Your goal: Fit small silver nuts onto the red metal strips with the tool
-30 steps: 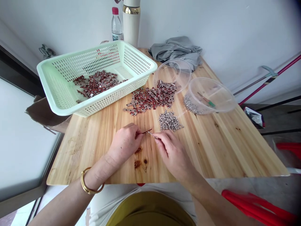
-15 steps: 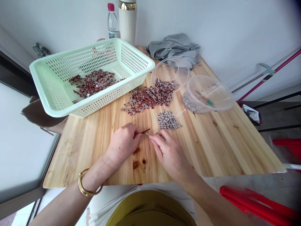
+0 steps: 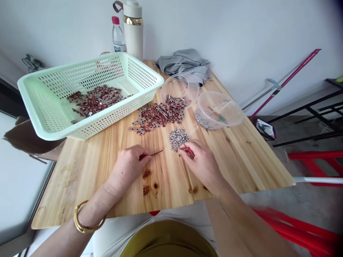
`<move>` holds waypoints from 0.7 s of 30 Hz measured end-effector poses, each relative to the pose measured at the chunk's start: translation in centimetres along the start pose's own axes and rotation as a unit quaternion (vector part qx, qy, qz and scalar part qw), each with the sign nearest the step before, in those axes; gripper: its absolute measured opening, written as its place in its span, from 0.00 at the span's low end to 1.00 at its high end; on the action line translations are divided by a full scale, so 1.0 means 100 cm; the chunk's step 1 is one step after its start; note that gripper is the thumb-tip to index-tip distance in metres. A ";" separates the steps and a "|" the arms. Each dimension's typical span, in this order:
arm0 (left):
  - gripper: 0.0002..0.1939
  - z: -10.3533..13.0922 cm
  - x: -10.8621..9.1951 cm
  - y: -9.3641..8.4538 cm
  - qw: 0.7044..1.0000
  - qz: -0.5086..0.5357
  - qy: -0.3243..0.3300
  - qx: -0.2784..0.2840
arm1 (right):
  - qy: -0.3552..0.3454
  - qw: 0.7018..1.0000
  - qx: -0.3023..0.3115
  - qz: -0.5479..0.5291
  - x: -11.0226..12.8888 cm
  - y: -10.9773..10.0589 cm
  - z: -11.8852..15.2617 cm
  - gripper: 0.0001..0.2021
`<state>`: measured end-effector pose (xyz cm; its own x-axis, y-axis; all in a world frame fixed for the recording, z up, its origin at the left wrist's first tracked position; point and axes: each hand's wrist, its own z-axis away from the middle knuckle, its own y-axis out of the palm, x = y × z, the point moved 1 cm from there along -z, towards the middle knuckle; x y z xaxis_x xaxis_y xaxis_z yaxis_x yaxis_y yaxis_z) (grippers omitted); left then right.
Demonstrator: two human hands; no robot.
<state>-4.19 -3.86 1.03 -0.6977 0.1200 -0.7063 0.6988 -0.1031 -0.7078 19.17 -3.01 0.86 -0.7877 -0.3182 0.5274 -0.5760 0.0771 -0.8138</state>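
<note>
My left hand (image 3: 134, 159) is closed in a pinch on a thin reddish-brown strip (image 3: 157, 153), which sticks out to the right, edge-on, just above the table. My right hand (image 3: 200, 159) is closed around a small red-handled tool (image 3: 189, 151) with a thin metal tip; most of it is hidden by the fingers. The fingertips are at the near right edge of a pile of small round metal pieces (image 3: 178, 138). Behind that lies a heap of similar reddish-brown strips (image 3: 158, 116) with metal dots on them.
A pale green basket (image 3: 115, 116) at the back left holds more strips. At the right stands a clear tub (image 3: 233, 119) with metal pieces and a green-handled tool (image 3: 220, 117). A clear lid (image 3: 190, 91), grey cloth (image 3: 184, 64), bottle (image 3: 118, 35) and white flask (image 3: 133, 37) are behind.
My right hand has moved away from the strip in my left hand, rightward to the metal pieces. The red-handled tool now shows in it. The whole view has shifted.
</note>
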 end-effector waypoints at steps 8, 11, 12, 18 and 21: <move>0.08 0.002 0.002 0.000 1.000 -0.005 0.017 0.014 | 0.009 0.997 0.052 0.050 0.003 0.005 -0.005 0.04; 0.07 0.002 0.003 0.001 1.000 0.001 0.022 0.008 | 0.016 0.998 0.056 0.035 0.003 0.005 -0.006 0.04; 0.07 0.002 0.004 0.002 1.000 0.003 0.021 0.006 | 0.011 0.999 0.048 0.023 0.005 0.005 -0.006 0.04; 0.09 0.002 0.005 0.007 0.999 -0.025 0.016 -0.013 | -0.084 0.996 0.005 -0.039 0.035 0.019 -0.011 0.05; 0.10 0.001 0.005 0.008 0.999 -0.026 0.014 -0.015 | -0.122 0.991 0.031 -0.040 0.049 0.034 -0.013 0.05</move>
<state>-3.96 -4.02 0.08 -0.7290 0.1511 -0.6676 0.6664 -0.0656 -0.7427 13.05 -3.06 0.98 -0.6596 -0.5402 0.5226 -0.6145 -0.0126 -0.7888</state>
